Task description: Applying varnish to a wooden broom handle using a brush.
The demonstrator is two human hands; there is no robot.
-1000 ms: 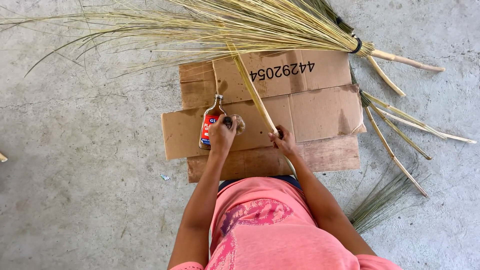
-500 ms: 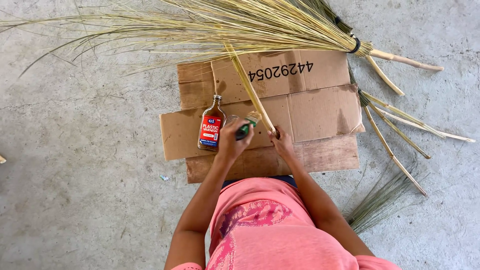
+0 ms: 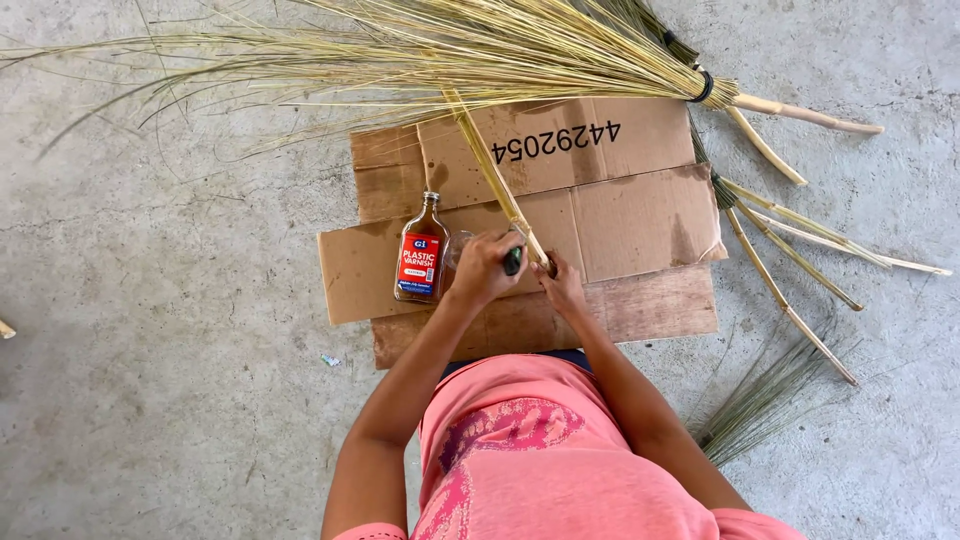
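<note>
Down on the grey concrete floor, a person in a pink printed shirt works over flattened brown cardboard sheets. The left hand is closed around a small dark green object, possibly a brush or cap; too little of it shows to tell. The right hand is clamped on the lower end of a pale yellow bamboo-like broom handle, which runs diagonally up and away across the cardboard towards a spread of straw-coloured broom bristles.

Just to the left of the left hand stands a flat brown glass bottle, uncapped, on the cardboard, close to that hand but apart from it. Its front carries a rectangular red label with a blue patch at the top and white lettering. The upper cardboard sheet bears a row of black printed digits, upside down from this view.

Further right, several finished stick brooms with thin pale handles lie on the floor, one bundle tied with a black band.
</note>
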